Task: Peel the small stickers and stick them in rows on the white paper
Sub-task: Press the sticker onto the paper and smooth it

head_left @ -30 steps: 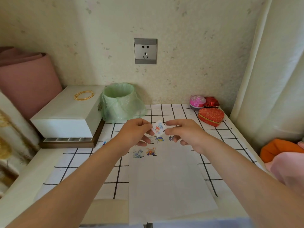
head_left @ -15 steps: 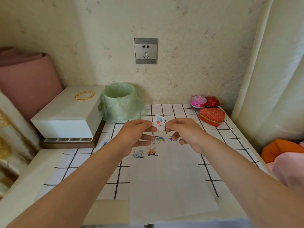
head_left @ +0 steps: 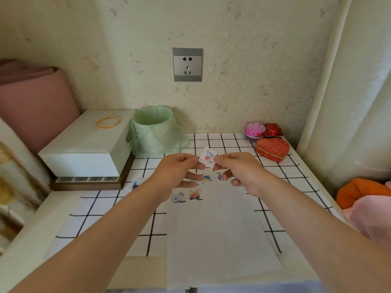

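Evidently early: left hand (head_left: 179, 172) and right hand (head_left: 239, 172) pinch one sticker (head_left: 207, 156) above the 12 o'clock end of the paper (head_left: 215, 240). Four stuck stickers (head_left: 195, 194) show there; most rows apparently are not yet filled.

White, black-gridded tablecloth (head_left: 239, 142); red heart box (head_left: 273, 149)

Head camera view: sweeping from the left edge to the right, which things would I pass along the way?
Pink roll → white box → green-lined bin → small sticker → red heart-shaped box → cream curtain.
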The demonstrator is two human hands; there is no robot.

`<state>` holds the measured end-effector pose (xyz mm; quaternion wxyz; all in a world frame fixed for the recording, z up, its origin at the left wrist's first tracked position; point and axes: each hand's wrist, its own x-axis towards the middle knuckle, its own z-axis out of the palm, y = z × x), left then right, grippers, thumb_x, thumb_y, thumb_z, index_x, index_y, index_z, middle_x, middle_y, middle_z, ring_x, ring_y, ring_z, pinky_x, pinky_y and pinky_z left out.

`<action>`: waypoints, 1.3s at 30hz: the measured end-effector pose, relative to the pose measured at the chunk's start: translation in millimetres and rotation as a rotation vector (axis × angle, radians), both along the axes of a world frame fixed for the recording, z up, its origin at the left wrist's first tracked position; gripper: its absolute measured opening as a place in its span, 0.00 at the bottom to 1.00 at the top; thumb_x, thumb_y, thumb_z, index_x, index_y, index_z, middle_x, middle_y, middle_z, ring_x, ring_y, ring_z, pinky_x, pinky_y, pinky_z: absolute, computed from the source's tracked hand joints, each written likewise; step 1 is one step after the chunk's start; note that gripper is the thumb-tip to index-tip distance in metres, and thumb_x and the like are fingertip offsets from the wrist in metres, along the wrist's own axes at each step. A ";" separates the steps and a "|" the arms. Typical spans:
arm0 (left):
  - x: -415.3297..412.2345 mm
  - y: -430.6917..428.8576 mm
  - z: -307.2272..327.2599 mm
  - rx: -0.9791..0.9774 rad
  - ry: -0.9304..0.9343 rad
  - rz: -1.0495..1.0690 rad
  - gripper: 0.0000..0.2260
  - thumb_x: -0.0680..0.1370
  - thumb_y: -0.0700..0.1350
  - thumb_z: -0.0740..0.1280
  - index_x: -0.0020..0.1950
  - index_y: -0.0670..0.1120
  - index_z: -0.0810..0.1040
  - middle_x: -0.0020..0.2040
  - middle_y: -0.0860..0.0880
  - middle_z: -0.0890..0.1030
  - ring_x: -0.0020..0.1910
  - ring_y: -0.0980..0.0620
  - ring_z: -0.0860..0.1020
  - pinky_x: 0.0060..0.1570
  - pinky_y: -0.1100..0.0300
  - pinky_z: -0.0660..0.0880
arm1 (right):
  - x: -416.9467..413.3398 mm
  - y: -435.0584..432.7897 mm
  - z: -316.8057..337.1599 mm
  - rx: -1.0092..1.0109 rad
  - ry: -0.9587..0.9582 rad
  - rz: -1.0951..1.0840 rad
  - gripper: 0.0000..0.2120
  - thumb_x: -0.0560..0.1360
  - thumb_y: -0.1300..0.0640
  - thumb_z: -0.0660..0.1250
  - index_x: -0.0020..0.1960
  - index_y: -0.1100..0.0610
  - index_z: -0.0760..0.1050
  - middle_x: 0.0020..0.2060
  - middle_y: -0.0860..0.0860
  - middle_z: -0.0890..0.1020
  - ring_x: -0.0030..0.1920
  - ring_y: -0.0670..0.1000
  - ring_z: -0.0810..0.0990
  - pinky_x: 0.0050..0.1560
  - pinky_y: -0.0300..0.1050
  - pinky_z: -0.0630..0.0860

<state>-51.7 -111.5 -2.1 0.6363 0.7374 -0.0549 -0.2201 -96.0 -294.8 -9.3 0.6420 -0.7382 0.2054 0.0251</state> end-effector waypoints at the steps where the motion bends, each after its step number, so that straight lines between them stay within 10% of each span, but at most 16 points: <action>1: 0.0 -0.4 -0.5 -0.001 0.001 -0.004 0.07 0.82 0.45 0.66 0.56 0.46 0.82 0.46 0.51 0.87 0.46 0.47 0.86 0.43 0.55 0.84 | 0.1 -0.7 0.0 0.014 -0.006 -0.008 0.07 0.78 0.53 0.71 0.50 0.57 0.83 0.42 0.50 0.86 0.29 0.47 0.75 0.28 0.39 0.62; 8: 10.2 1.9 -17.7 0.381 -0.301 -0.024 0.06 0.80 0.44 0.67 0.49 0.49 0.84 0.47 0.50 0.86 0.47 0.45 0.84 0.46 0.52 0.83 | 1.3 -11.4 -3.1 -0.132 -0.016 -0.081 0.05 0.79 0.58 0.69 0.51 0.59 0.82 0.43 0.52 0.85 0.27 0.47 0.76 0.28 0.40 0.61; 16: 17.9 15.1 -32.9 0.901 -0.604 -0.532 0.23 0.76 0.55 0.72 0.70 0.57 0.74 0.65 0.56 0.72 0.66 0.54 0.68 0.66 0.56 0.69 | -4.8 -15.8 -17.6 -0.229 0.257 0.091 0.07 0.72 0.58 0.76 0.48 0.61 0.83 0.35 0.52 0.84 0.27 0.48 0.71 0.26 0.37 0.59; 39: 18.9 13.5 -40.2 0.929 -0.689 -0.581 0.30 0.72 0.57 0.74 0.72 0.54 0.71 0.67 0.56 0.69 0.67 0.54 0.64 0.67 0.51 0.69 | 6.8 -6.4 -41.3 -0.448 0.211 0.145 0.12 0.64 0.53 0.81 0.41 0.61 0.86 0.40 0.59 0.87 0.28 0.51 0.71 0.34 0.41 0.68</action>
